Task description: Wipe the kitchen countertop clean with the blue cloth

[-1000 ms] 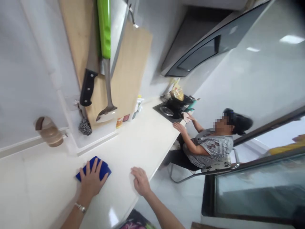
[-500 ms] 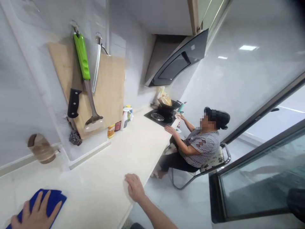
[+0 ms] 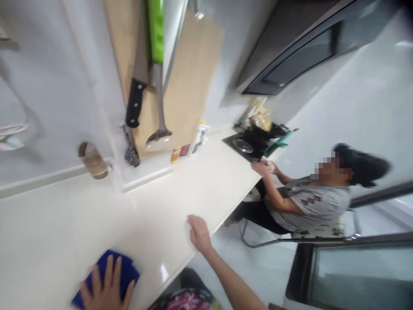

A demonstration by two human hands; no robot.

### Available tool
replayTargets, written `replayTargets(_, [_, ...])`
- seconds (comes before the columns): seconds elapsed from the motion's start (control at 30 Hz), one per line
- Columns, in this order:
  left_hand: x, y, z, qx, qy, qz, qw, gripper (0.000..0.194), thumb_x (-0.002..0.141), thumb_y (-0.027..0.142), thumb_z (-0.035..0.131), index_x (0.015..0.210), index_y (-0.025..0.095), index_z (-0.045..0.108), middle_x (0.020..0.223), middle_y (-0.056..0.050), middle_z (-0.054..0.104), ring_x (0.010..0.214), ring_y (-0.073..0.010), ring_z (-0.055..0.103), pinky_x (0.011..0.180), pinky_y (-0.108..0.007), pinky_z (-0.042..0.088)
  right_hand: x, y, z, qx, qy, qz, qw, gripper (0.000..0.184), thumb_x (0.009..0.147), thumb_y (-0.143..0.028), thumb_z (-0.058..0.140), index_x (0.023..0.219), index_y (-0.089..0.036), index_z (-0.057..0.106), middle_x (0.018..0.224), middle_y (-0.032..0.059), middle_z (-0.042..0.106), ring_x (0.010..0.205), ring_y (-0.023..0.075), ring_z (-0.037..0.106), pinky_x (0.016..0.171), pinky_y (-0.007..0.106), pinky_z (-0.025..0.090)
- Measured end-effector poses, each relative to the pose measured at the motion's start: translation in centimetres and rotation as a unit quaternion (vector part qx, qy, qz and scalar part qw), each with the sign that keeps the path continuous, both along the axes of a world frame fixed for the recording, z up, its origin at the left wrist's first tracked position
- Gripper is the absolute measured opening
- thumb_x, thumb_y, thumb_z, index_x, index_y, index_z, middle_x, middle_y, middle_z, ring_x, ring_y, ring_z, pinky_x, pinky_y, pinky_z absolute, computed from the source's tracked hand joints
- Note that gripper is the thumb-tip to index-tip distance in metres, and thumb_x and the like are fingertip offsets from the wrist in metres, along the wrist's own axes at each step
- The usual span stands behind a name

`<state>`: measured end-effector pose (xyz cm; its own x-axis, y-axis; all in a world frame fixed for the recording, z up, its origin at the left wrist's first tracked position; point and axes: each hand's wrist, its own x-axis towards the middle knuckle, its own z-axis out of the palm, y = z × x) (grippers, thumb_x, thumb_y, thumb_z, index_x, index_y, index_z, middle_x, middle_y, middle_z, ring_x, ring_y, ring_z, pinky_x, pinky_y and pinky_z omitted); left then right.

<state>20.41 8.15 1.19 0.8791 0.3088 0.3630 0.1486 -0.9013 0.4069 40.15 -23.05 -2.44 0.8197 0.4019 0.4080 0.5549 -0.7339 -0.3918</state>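
- The table [image 3: 155,202] spreads under and ahead of my fingers, its front edge just beside my right ones; too much weight there could slide me over that edge.
- The seated person [image 3: 322,202] is well beyond my right fingers, one hand at the table's far end; a long, careless sweep might bump it.
- The wooden board [image 3: 196,77] hangs up ahead of my left fingers, the green-handled ladle [image 3: 157,77] and black-handled knife [image 3: 136,101] in front of it; a knock against the wall could bring them down — the knife worries me most.
- The blue cloth [image 3: 129,272] lies on the table beneath my left fingers [image 3: 109,271], spread wide and flat; uneven pressure may bunch or unfold it.
- The brown container [image 3: 93,161] is ahead of those fingers, well apart; if it's loose, which I can't tell, an overlong reach could tip it.
- My right fingers [image 3: 194,221] are loosely bent, holding nothing I can see — poor bracing, I'd judge, if I lurch.
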Motion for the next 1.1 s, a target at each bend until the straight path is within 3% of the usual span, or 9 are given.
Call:
replayTargets(0.1, [0.1, -3.1, 0.1, 0.040, 0.052, -0.019, 0.998, 0.072, 0.094, 0.043, 0.047, 0.158, 0.016, 0.033, 0.163, -0.018, 0.032, 0.155, -0.0458, 0.004, 0.117, -0.077, 0.009, -0.2, -0.3, 0.1, -0.010, 0.015, -0.001, 1.000, 0.049, 0.084, -0.010, 0.039, 0.126, -0.019, 0.062, 0.138, 0.0085, 0.063, 0.135, 0.0202, 0.049, 0.117, 0.047, 0.037])
replayTargets(0.2, [1.6, -5.3, 0.1, 0.070, 0.103, -0.096, 0.988, 0.076, 0.089, 0.045, 0.056, 0.155, 0.012, 0.039, 0.165, -0.020, 0.028, 0.154, -0.0481, 0.003, 0.120, -0.073, 0.010, -0.3, -0.5, 0.3, -0.027, 0.042, 0.002, 0.999, 0.049, 0.086, -0.008, 0.037, 0.127, -0.019, 0.062, 0.140, 0.0072, 0.062, 0.138, 0.0181, 0.047, 0.119, 0.045, 0.036])
replayTargets(0.43, [6.9, -9.9, 0.9, 0.081, 0.146, -0.242, 0.956, 0.086, 0.088, 0.068, 0.052, 0.159, 0.023, 0.032, 0.169, -0.017, 0.015, 0.152, -0.0516, 0.007, 0.120, -0.072, 0.005, -0.1, -0.7, 0.7, 0.021, -0.032, 0.026, 0.999, 0.046, 0.089, -0.005, 0.039, 0.126, -0.021, 0.060, 0.133, 0.0075, 0.066, 0.133, 0.0182, 0.054, 0.114, 0.046, 0.041])
replayTargets(0.57, [9.6, -13.1, 1.1, 0.075, 0.147, -0.263, 0.951, 0.085, 0.089, 0.069, 0.049, 0.158, 0.024, 0.033, 0.169, -0.015, 0.015, 0.153, -0.0500, 0.007, 0.120, -0.071, 0.000, -0.2, -0.9, 0.5, 0.023, -0.028, 0.035, 0.999, 0.047, 0.089, -0.004, 0.038, 0.127, -0.022, 0.059, 0.133, 0.0067, 0.066, 0.132, 0.0186, 0.055, 0.114, 0.047, 0.043])
replayTargets(0.67, [10.2, -14.0, 1.0, 0.066, 0.130, -0.266, 0.953, 0.085, 0.089, 0.069, 0.048, 0.159, 0.023, 0.032, 0.169, -0.015, 0.015, 0.153, -0.0494, 0.008, 0.121, -0.070, -0.001, -0.4, -1.3, 0.1, 0.024, -0.034, 0.043, 0.998, 0.048, 0.089, -0.005, 0.039, 0.129, -0.023, 0.058, 0.135, 0.0069, 0.065, 0.132, 0.0193, 0.055, 0.112, 0.048, 0.044])
replayTargets(0.77, [9.3, -12.8, 0.9, 0.061, 0.116, -0.264, 0.956, 0.085, 0.089, 0.070, 0.049, 0.159, 0.025, 0.029, 0.170, -0.013, 0.015, 0.153, -0.0479, 0.010, 0.122, -0.067, 0.003, -0.5, -1.5, -0.5, 0.018, -0.045, 0.043, 0.998, 0.047, 0.090, -0.006, 0.040, 0.131, -0.023, 0.057, 0.135, 0.0071, 0.065, 0.131, 0.0200, 0.056, 0.112, 0.048, 0.045])
replayTargets(0.87, [7.7, -9.8, 0.6, 0.057, 0.117, -0.224, 0.966, 0.084, 0.087, 0.068, 0.054, 0.158, 0.029, 0.032, 0.170, -0.010, 0.016, 0.154, -0.0472, 0.010, 0.122, -0.066, 0.007, -0.6, -1.5, -0.9, 0.015, -0.052, 0.043, 0.998, 0.046, 0.091, -0.007, 0.040, 0.131, -0.022, 0.056, 0.135, 0.0074, 0.065, 0.131, 0.0202, 0.056, 0.112, 0.048, 0.045])
replayTargets(1.0, [6.4, -3.5, 0.3, 0.057, 0.122, -0.143, 0.981, 0.081, 0.085, 0.060, 0.063, 0.155, 0.031, 0.038, 0.169, -0.007, 0.019, 0.154, -0.0459, 0.010, 0.122, -0.067, 0.013, -0.8, -1.5, -1.2, 0.007, -0.048, 0.039, 0.998, 0.044, 0.092, -0.010, 0.039, 0.132, -0.021, 0.055, 0.137, 0.0082, 0.063, 0.131, 0.0211, 0.055, 0.113, 0.049, 0.044])
replayTargets(1.1, [7.1, 1.6, 0.4, 0.069, 0.116, -0.093, 0.987, 0.075, 0.087, 0.053, 0.063, 0.154, 0.028, 0.042, 0.168, -0.008, 0.025, 0.154, -0.0450, 0.012, 0.122, -0.067, 0.016, -0.9, -1.5, -1.4, 0.004, -0.048, 0.035, 0.998, 0.043, 0.093, -0.011, 0.039, 0.131, -0.021, 0.055, 0.136, 0.0088, 0.064, 0.130, 0.0219, 0.055, 0.112, 0.050, 0.044])
